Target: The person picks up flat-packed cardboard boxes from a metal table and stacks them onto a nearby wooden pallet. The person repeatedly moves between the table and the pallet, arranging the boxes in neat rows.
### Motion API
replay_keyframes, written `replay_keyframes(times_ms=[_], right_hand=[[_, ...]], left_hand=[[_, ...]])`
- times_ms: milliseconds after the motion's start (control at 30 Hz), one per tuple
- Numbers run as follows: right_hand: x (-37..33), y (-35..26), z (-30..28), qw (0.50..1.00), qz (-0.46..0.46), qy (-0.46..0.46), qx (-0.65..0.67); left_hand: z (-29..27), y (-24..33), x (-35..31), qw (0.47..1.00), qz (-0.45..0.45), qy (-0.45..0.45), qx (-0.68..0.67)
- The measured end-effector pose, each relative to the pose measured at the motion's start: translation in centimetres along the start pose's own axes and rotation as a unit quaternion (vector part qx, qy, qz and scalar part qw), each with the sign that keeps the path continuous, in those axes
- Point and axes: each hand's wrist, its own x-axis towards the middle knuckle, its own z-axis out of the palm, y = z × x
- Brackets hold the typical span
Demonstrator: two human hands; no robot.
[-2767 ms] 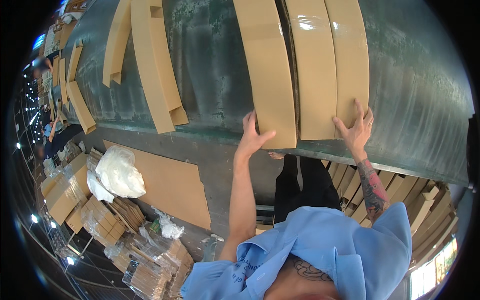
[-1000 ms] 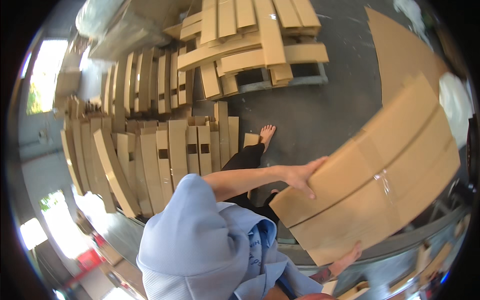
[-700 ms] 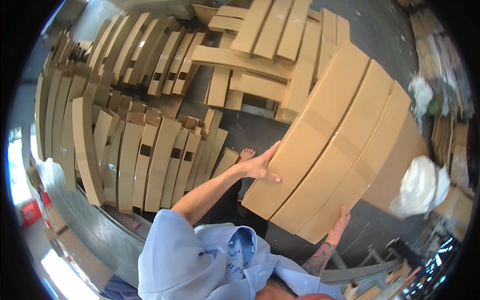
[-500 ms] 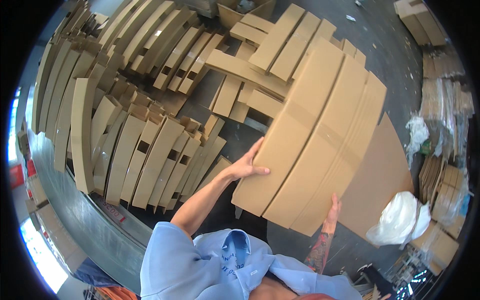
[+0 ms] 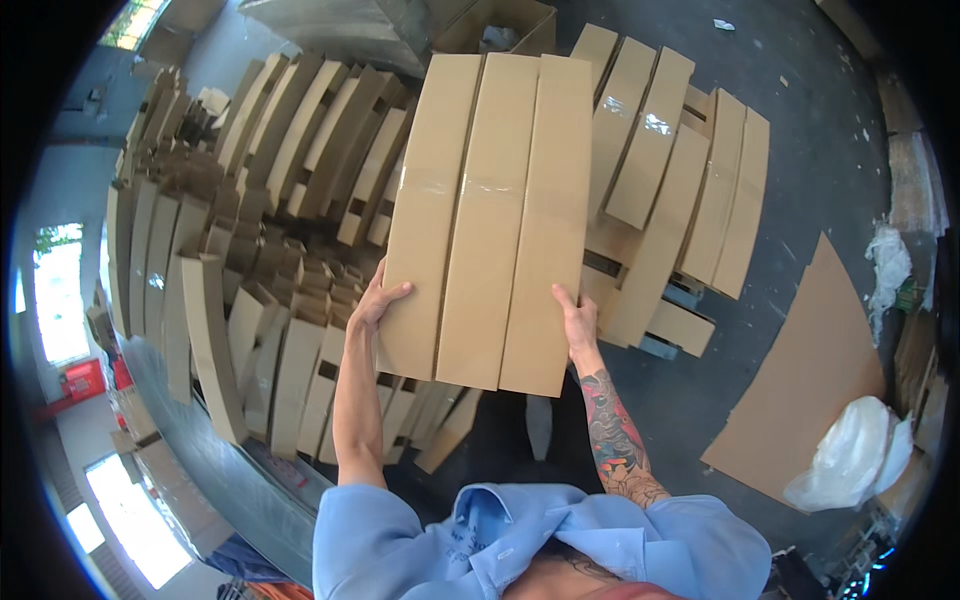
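Three long, flat brown cardboard boxes (image 5: 491, 230) lie side by side in front of me, raised above the floor, with clear tape across the left and middle ones. My left hand (image 5: 376, 300) grips the near part of their left edge, thumb on top and fingers around the side. On the opposite edge my right hand (image 5: 577, 318) squeezes in, its thumb also on top. Beyond my right hand is a stack of similar boxes (image 5: 668, 215), piled in crossing layers; the lifted boxes cover part of it.
Rows of open cardboard sleeves (image 5: 290, 385) stand upright on the left, beside a grey metal counter edge (image 5: 215, 465). A flat cardboard sheet (image 5: 800, 385) lies on the floor at right, with a white plastic bag (image 5: 845, 455) on its corner. An open carton (image 5: 520, 30) sits at the back.
Both hands have carried the boxes leftward and turned them from a slant to nearly straight ahead. The view has turned too, and more of the stack on the right shows now.
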Motion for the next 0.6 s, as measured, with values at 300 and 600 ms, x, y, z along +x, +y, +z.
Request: replay_keyframes(times_ms=[300, 600], right_hand=[[20.7, -0.1, 11.4, 0.992, -0.061, 0.108, -0.009], [17.1, 2.9, 3.8, 0.971, -0.096, 0.218, -0.01]], left_hand=[[-8.1, 7.9, 28.9, 0.99, 0.001, -0.065, 0.122], [-1.4, -1.4, 45.8, 0.961, -0.017, -0.08, 0.264]])
